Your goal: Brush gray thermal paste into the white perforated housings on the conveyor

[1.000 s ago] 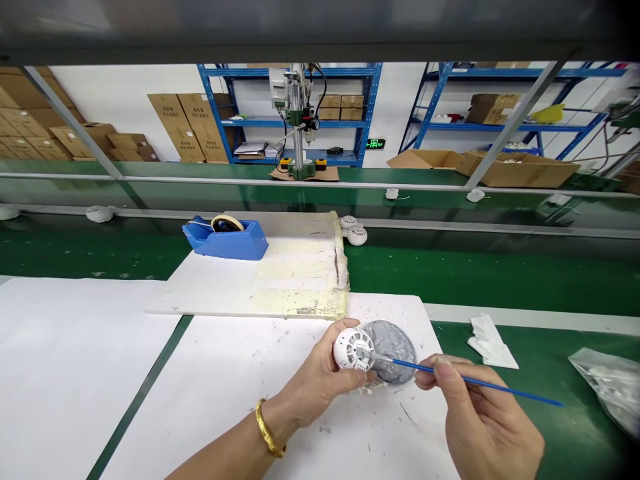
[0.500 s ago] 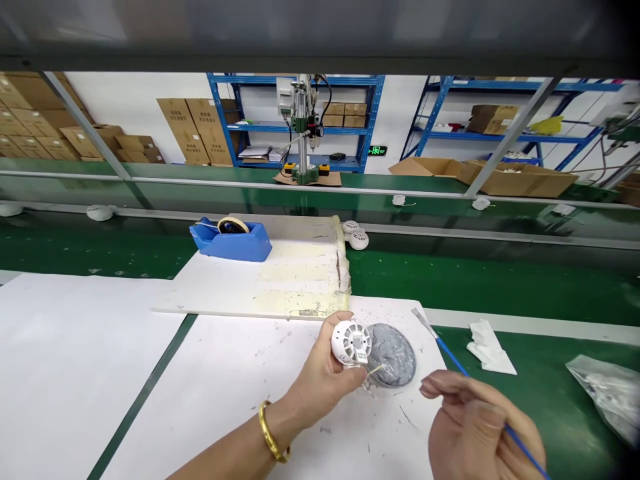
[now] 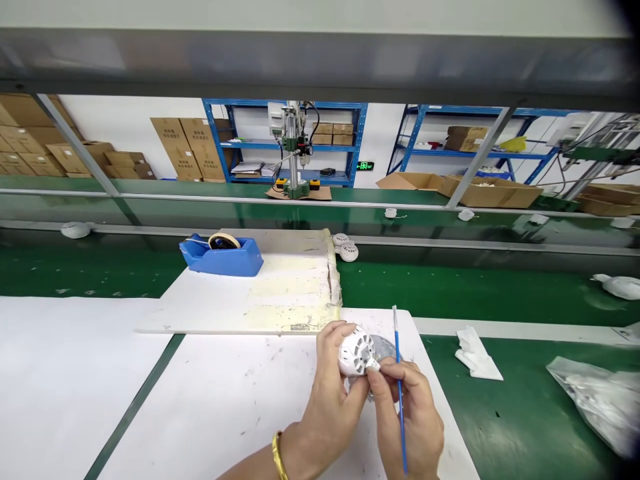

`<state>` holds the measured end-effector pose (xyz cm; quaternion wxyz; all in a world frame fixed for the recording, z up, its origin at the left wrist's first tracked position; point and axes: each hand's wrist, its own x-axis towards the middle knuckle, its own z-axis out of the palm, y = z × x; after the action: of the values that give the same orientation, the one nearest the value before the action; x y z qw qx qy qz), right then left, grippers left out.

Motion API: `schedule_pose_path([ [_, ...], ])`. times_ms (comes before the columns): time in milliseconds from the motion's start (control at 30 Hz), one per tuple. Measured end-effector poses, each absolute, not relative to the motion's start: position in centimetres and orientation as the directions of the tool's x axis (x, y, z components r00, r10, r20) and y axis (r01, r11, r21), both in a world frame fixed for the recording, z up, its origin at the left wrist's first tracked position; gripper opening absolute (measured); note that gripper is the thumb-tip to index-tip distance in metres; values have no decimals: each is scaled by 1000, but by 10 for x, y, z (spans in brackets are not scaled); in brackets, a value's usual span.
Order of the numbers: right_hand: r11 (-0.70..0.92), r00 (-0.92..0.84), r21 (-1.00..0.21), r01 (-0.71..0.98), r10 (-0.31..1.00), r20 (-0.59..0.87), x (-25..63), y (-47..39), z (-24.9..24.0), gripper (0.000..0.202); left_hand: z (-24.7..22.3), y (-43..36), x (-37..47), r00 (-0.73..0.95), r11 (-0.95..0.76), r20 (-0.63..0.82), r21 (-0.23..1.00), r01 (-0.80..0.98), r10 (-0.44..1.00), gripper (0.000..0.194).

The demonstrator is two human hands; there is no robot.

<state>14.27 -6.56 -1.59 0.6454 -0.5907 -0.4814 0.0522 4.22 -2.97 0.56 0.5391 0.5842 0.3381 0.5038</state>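
Note:
My left hand, with a gold bangle at the wrist, is closed around a small round white housing with vent slots. In my right hand is a thin blue-handled brush, held between the fingers with its pale tip pointing up and away. The thumb and forefinger of that hand also pinch at a small white tab on the housing's face. Behind both hands, a round dish of grey material lies on the white sheet, mostly covered by them.
A blue tape dispenser stands on a white board. Beyond the board's right edge are similar vented housings. To the right lie a crumpled tissue and a clear plastic bag. A metal frame bar crosses overhead.
My right hand has moved left, from beside the dish to the housing, and its fingertips now touch the white tab. The brush has swung nearly upright. The view has shifted slightly.

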Motion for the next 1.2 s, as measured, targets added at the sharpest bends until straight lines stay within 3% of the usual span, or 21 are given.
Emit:
schedule_pose_path([
  [133, 186, 563, -907, 377, 732, 384, 145, -70, -10, 23, 11, -28, 40, 441, 120, 28, 945, -303, 897, 59],
  [233, 229, 453, -870, 436, 780, 432, 153, -71, -3, 17, 19, -26, 37, 504, 233, -23, 905, -357, 863, 66],
  [333, 371, 240, -740, 561, 783, 575, 164, -68, 6, 15, 25, -23, 32, 515, 245, -42, 910, -334, 856, 63],
  [500, 517, 8, -577, 633, 740, 672, 181, -61, 23, 20, 29, -17, 24, 549, 224, -44, 937, -266, 835, 57],
  [733, 657, -280, -453, 603, 705, 651, 195, -51, 42, 30, 25, -11, 18, 644, 300, -95, 929, -217, 760, 56],
  [1000, 574, -159, -602, 555, 784, 601, 189, -50, 33, 21, 26, -13, 15, 656, 346, -115, 909, -234, 746, 58],
  [1200, 387, -57, -682, 621, 890, 453, 190, -54, 29, 5, 20, -11, 15, 637, 345, -98, 897, -276, 764, 58],
])
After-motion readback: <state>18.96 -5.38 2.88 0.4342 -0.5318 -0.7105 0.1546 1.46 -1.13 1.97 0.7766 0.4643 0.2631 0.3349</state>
